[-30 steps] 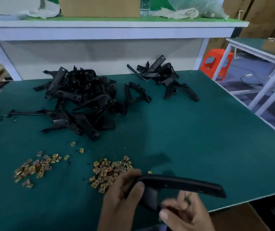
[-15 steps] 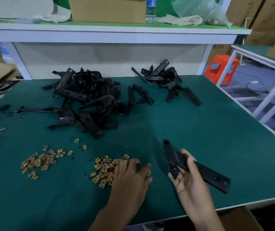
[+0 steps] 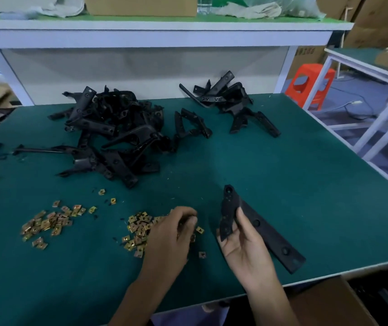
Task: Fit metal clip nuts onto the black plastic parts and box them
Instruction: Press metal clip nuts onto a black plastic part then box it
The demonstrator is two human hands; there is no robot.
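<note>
Carton: a brown cardboard box is sitting below the table edge at 5 o'clock, only one corner showing.
Right hand: the right hand is gripping the black plastic part, thumb and fingers curling round its narrower, holed end. The flat matte strap is slanting toward 4 o'clock above the mat.
Left hand: the left hand is sitting knuckles-up at 6 o'clock, fingers curling down into the near heap of clip nuts. Whether it is pinching one, I cannot tell. The hands are working apart.
Second heap: more small, square, brassy nuts are lying scattered at 8 o'clock.
Table: a dark green, felt-like mat is covering it.
Big tangle: angular black parts are lying piled at 11 o'clock.
Small tangle: fewer parts are lying at 1 o'clock.
Stool: an orange plastic stool is standing beyond, at 2 o'clock.
</note>
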